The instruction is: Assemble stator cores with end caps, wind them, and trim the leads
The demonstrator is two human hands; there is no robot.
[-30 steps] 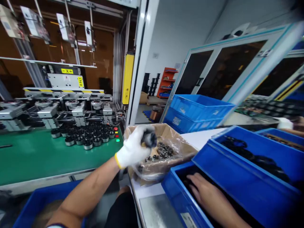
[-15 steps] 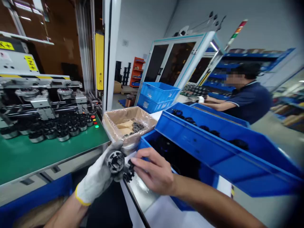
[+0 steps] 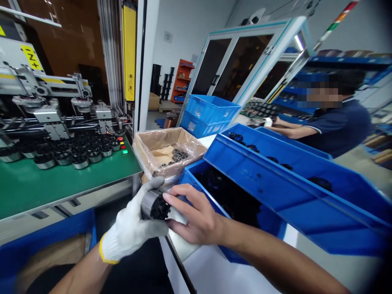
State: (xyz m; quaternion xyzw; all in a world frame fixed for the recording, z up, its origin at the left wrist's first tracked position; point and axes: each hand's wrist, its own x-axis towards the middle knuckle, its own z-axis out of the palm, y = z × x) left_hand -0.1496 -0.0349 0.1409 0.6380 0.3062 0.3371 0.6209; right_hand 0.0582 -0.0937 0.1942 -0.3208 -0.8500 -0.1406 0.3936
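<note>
My left hand (image 3: 128,224), in a white glove with a yellow cuff, is closed around a grey metal stator core (image 3: 147,205), a short cylinder turned sideways. Against the core's right-hand end sits a black toothed plastic piece (image 3: 161,208). The bare fingers of my right hand (image 3: 196,218) press on that piece, thumb below and fingertips above. How deep the piece sits in the core I cannot tell. Both hands are over the front edge of a white-covered surface (image 3: 211,265).
A green worktop (image 3: 92,183) at left carries several black-and-metal rings (image 3: 80,162) before a machine. A plastic-lined carton (image 3: 143,157) holds grey parts. Blue bins (image 3: 269,175) with black parts stand at right. A co-worker (image 3: 343,118) works behind them.
The core has turned from facing me to lying sideways. The black piece, held apart beside it before, is now against its end. The view has shifted slightly.
</note>
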